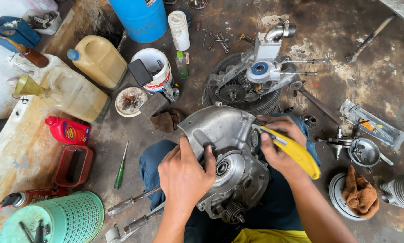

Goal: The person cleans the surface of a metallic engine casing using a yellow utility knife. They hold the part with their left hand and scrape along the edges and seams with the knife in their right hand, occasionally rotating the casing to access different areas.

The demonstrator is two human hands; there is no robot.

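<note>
Both hands' grip holds: left (184,173) engine casing (224,148), right (278,141) yellow knife (296,153), over oily floor (382,85).

Under the left hand (184,173), the engine casing (224,148) is showing dull, matt cast metal, smooth on top. The right hand (278,144) is gripping a glossy yellow plastic knife (296,153). Right of it, a rumpled brown cloth rag (359,195) is lying on the rough, stained floor (382,81).
</note>
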